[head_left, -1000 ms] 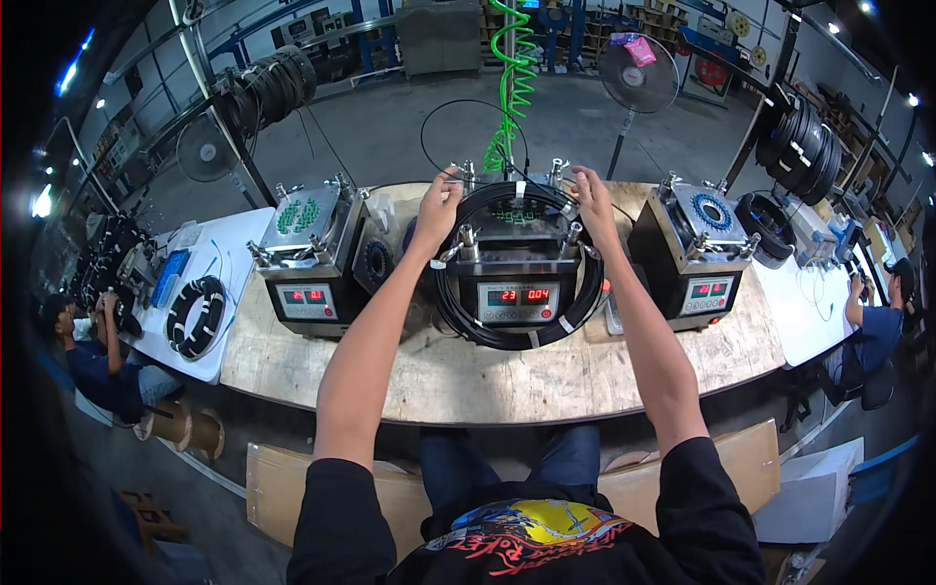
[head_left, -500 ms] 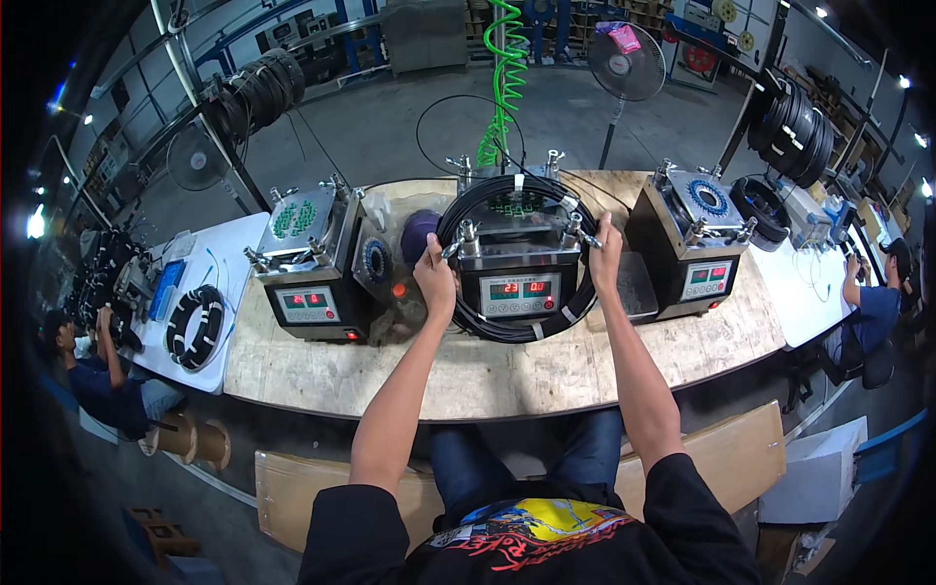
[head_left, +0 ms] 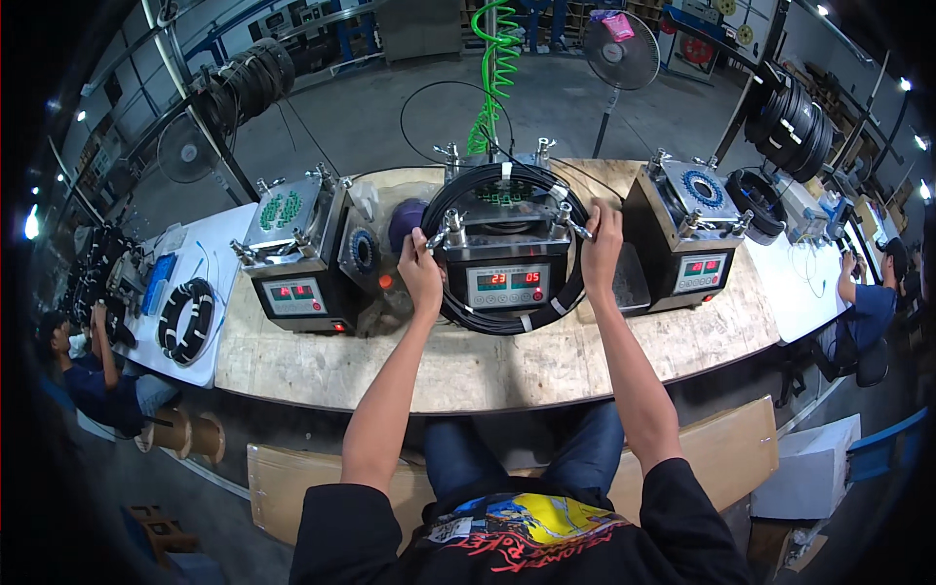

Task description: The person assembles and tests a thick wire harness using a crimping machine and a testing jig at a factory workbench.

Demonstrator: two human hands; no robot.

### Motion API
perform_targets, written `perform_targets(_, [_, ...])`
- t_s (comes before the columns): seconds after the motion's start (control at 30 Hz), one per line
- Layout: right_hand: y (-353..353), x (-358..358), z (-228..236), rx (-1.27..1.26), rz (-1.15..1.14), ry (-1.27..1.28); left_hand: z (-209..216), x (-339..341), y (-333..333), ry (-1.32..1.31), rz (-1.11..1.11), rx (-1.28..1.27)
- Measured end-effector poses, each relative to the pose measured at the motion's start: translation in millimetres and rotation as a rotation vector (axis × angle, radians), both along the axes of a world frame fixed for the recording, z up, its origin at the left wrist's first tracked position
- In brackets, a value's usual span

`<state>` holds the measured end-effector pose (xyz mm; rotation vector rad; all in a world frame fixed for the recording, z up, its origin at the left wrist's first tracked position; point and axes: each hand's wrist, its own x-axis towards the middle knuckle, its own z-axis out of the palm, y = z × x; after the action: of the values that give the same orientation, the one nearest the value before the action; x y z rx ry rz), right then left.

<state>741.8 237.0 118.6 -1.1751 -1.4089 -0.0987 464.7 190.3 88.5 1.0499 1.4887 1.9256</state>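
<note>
A coil of black cable [head_left: 454, 310] stands upright before me, bound in places with white ties. My left hand [head_left: 421, 278] is closed on its left side, and my right hand [head_left: 603, 252] grips the right side. Through and behind the ring shows the middle bench machine [head_left: 556, 271], a metal box with a red digital display and wing-nut clamps on top. On that machine's top plate lie green parts [head_left: 505, 195], partly hidden by the coil. A thin black cable [head_left: 404, 122] loops up behind the coil.
Similar machines stand to the left [head_left: 292, 268] and right [head_left: 682, 234] on the wooden table [head_left: 312, 375]. A purple round object [head_left: 402, 219] and an orange-capped bottle [head_left: 390, 292] sit left of the coil. Co-workers sit at white side tables, left [head_left: 97, 370] and right [head_left: 868, 312].
The whole view has shifted slightly, with the scene moving left and up. Red digits on the middle machine's display have changed. Both hands keep hold of the cable coil.
</note>
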Motion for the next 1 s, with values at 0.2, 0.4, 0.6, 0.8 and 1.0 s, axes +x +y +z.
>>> perform_targets(0.2, [-47,20,-44,-0.205,-0.134,0.186,-40,-1,-4,0.237,0.152,0.029])
perform_targets(0.4, [-65,17,-74,-0.334,0.026,0.503,-45,10,-10,0.159,0.157,0.050])
perform_targets(0.6, [-58,28,-78,-0.306,0.167,0.565,-35,20,-15,-0.002,0.141,0.010])
perform_targets(0.8, [-67,24,-70,-0.299,0.320,0.662,-39,18,-14,0.007,0.192,0.029])
perform_targets(1.0, [-64,38,-73,-0.337,0.383,0.636,-43,16,-11,0.098,0.211,0.065])
